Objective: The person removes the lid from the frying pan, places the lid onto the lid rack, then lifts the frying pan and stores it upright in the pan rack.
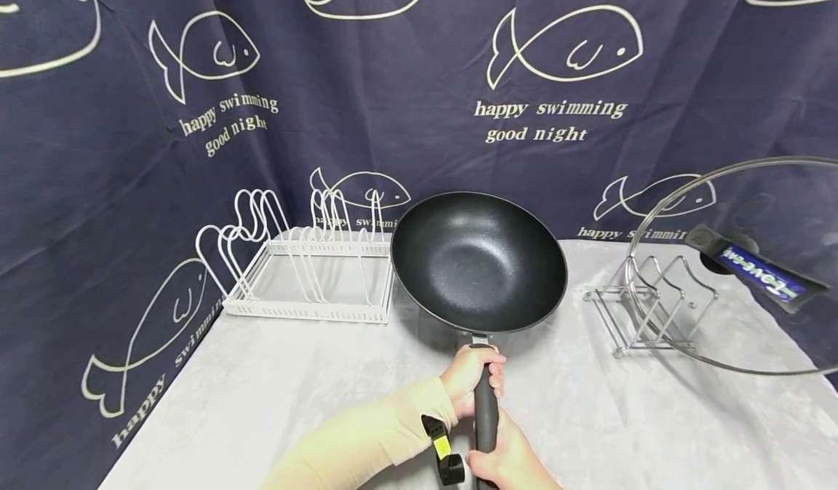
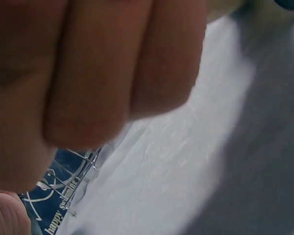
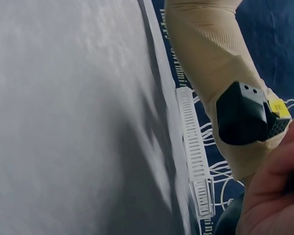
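A black wok point(image 1: 478, 257) with a long black handle is held up over the table, its dark inside facing me. Up near the pan end, my left hand point(image 1: 473, 377) grips the handle point(image 1: 486, 410). Lower down, my right hand point(image 1: 511, 457) is wrapped round the same handle near its end. In the left wrist view, the curled fingers of the left hand point(image 2: 93, 73) fill the upper left, and the handle is hidden there. The right wrist view catches part of the right hand point(image 3: 274, 191) at the right edge, beside the left sleeve point(image 3: 210, 54).
A white wire dish rack point(image 1: 308, 312) stands at the back left. To the right, a glass lid point(image 1: 740, 163) with a dark handle stands in a chrome wire rack point(image 1: 655, 315). Behind the grey-white table point(image 1: 314, 374) hangs a navy curtain point(image 1: 406, 75) with fish prints.
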Tool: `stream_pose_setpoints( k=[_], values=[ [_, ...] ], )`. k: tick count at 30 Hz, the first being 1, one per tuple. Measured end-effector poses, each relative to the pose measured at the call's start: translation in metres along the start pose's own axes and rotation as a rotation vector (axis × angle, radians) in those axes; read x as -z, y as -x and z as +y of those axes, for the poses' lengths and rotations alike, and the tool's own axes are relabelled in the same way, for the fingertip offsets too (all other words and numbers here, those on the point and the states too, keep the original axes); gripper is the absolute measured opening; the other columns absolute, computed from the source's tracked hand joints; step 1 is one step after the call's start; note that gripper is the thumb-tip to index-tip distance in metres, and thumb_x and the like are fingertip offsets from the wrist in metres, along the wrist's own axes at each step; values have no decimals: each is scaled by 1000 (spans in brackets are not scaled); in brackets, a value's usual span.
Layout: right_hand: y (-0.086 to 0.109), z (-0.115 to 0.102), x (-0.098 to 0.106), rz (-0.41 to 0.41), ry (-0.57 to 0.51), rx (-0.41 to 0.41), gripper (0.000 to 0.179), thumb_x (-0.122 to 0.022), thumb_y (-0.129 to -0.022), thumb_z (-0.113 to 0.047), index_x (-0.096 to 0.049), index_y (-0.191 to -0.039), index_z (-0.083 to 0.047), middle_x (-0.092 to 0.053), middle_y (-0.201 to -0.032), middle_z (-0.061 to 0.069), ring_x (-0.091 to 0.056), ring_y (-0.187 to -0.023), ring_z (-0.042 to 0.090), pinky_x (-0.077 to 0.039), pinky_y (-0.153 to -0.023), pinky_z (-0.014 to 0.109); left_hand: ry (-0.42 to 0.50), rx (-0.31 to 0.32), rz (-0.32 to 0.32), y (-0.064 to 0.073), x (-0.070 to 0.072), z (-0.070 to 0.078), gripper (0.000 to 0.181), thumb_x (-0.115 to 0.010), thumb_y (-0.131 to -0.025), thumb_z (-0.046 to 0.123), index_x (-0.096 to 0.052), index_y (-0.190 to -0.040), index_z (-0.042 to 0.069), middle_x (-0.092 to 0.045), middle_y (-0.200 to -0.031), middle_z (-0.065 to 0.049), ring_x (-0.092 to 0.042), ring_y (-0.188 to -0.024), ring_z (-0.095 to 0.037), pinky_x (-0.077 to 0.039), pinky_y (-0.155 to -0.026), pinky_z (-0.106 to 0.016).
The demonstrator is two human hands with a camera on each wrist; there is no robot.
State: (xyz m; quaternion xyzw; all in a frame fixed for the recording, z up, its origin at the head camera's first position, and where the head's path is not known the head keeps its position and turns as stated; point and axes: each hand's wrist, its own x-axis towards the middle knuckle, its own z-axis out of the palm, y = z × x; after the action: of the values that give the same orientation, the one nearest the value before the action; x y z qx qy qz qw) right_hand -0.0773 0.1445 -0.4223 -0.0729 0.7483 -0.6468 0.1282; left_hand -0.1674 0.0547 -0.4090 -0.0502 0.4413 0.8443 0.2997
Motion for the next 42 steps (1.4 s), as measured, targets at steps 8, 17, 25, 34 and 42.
stream_pose_setpoints(
  k=[8, 17, 25, 34, 42],
  values=[
    [0, -5, -4, 85, 128, -38, 54, -74, -70, -5, -49, -113, 13, -57, -86, 6, -53, -76, 18, -43, -68, 23, -122, -37, 33, -7, 4, 2, 25, -48, -82, 0, -40, -66, 17, -38, -52, 7, -37, -42, -3, -35, -41, -16],
    [-2, -15, -14, 164, 40, -139, 54, -60, -64, 3, -36, -110, 17, -50, -79, 10, -51, -59, 19, -47, -54, 29, -108, -6, 73, -16, 3, 4, 24, -48, -83, 1, -43, -65, 16, -40, -54, 8, -37, -44, -3, -33, -43, -16],
    [-5, -11, -16, 168, -6, -144, 38, -56, -62, 7, -36, -95, 6, -45, -68, 7, -44, -46, 15, -42, -45, 25, -159, -45, 93, -16, 4, 5, 23, -49, -82, 2, -42, -64, 16, -39, -54, 7, -38, -43, -5, -34, -41, -19],
    [-4, -11, -18, 211, -11, -105, 38, -55, -61, 9, -39, -96, 6, -45, -66, 4, -43, -53, 14, -38, -50, 23, -183, -62, 116, -17, 3, 6, 23, -49, -81, 3, -44, -62, 14, -40, -53, 6, -38, -42, -5, -35, -40, -20],
    [-5, -7, -24, 219, -93, -46, 37, -53, -61, 12, -39, -94, 4, -47, -64, 3, -42, -48, 9, -38, -48, 21, -200, -58, 135, -13, 2, 8, 20, -49, -79, 1, -44, -63, 12, -40, -54, 4, -38, -41, -6, -34, -39, -21]
  ],
)
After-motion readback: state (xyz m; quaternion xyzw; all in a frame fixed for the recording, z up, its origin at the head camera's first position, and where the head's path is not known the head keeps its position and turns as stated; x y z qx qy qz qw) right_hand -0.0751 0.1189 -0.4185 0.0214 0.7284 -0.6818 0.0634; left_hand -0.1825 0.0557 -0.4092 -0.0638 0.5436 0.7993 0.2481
